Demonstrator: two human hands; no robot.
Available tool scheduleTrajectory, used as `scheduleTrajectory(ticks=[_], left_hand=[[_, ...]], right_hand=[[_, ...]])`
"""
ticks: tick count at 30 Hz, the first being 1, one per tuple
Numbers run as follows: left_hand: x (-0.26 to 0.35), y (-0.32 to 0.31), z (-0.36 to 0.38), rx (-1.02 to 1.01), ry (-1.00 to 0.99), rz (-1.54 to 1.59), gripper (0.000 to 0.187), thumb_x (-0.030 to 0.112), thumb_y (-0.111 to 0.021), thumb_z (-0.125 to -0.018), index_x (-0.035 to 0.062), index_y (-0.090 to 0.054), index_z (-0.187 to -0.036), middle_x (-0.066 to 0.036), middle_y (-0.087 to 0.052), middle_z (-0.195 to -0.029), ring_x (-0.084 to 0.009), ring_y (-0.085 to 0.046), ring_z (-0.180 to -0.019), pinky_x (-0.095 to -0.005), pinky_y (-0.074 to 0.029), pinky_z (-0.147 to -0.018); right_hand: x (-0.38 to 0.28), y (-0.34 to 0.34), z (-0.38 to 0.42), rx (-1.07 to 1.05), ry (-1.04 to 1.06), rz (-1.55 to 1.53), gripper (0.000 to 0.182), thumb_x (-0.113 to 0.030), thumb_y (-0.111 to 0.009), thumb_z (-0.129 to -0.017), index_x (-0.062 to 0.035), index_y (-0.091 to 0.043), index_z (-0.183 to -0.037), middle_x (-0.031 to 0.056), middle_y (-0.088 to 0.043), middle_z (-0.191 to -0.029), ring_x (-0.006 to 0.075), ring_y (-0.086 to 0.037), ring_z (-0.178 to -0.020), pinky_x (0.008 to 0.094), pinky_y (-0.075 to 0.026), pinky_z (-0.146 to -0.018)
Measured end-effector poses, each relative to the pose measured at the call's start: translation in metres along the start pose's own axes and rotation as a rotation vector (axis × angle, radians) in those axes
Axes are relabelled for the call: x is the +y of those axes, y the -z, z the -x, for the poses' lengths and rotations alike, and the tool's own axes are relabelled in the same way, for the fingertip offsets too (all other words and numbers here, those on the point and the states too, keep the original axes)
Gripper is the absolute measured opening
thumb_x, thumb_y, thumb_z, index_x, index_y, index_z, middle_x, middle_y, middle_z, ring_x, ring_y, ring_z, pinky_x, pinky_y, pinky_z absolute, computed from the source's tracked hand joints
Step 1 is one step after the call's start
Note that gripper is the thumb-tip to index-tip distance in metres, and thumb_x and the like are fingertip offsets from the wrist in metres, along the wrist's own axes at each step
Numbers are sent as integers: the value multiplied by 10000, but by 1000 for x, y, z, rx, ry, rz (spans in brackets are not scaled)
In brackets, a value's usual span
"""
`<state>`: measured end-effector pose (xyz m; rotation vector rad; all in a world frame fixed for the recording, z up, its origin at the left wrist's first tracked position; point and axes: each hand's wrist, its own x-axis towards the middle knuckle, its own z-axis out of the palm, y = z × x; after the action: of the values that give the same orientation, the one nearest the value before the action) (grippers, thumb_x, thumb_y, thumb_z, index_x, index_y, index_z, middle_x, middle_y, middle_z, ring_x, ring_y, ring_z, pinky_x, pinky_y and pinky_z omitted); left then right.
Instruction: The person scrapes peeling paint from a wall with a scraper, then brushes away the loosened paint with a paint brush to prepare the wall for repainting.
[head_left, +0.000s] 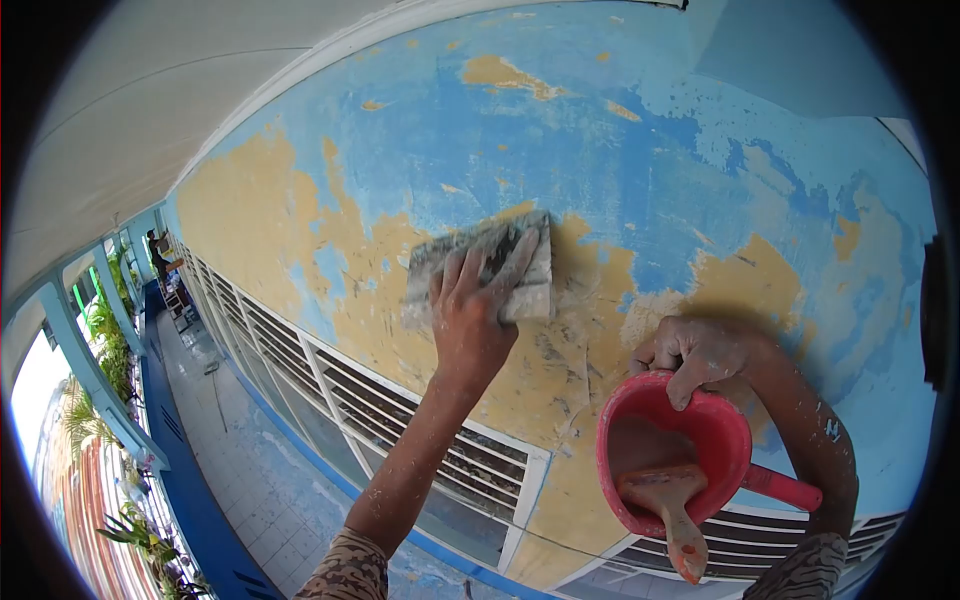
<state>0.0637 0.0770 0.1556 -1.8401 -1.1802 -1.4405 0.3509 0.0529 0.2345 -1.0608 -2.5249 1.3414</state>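
Observation:
My left hand (475, 315) presses a worn grey sheet of sandpaper (425, 270) flat on the wall, fingers spread over it and thumb near its lower edge. The wall (620, 190) is a patchwork of peeling light and darker blue paint over bare yellow areas. By its rim, my right hand (700, 355) grips a red plastic dipper (735, 440), its fingers near the wall. The dipper's handle points right. Inside is a murky liquid (645, 445), and a paintbrush (665, 490) leans there with its handle over the front rim.
White louvred windows (440, 450) run along the wall below my hands. At left, a tiled walkway (230, 450) stretches away beside blue columns (95, 370) and plants (150, 540). Far down it, another person (158, 255) stands near the wall. A pale ceiling (170, 90) slopes overhead.

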Motion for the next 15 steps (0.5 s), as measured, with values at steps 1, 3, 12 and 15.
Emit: scheduleTrajectory(ticks=[1,3,12,15], left_hand=[[-4,-4,3,26,-38,-5,952,-68,-724,-581,315,-582,-1442,-71,-584,-1327,-318,-540,-1173,-469,-413,-1029],[-9,-10,0,64,-59,10,945,-74,-709,-600,315,-572,-1450,-87,-587,-1325,-330,-541,-1179,-486,-412,-1039],[-16,-14,-14,131,-96,5,1000,-150,-662,-595,358,-564,-1452,-70,-591,-1373,-313,-560,-1193,-472,-427,-1047],[-31,-7,-50,196,-69,-43,951,-127,-671,-617,350,-583,-1435,-54,-587,-1373,-331,-548,-1208,-487,-420,-1069]], right_hand=[[0,2,0,4,4,3,117,-31,-697,-593,53,-621,-562,39,-604,-776,97,-469,-590,302,-341,-480],[3,1,-2,-11,19,13,125,-37,-701,-594,52,-619,-561,38,-598,-769,92,-465,-584,300,-343,-481],[3,3,-3,25,-26,36,119,-34,-711,-592,32,-619,-554,25,-595,-777,85,-467,-562,286,-341,-462],[-4,0,-2,31,-23,13,118,-32,-713,-592,39,-624,-561,24,-595,-779,82,-476,-562,284,-345,-457]])
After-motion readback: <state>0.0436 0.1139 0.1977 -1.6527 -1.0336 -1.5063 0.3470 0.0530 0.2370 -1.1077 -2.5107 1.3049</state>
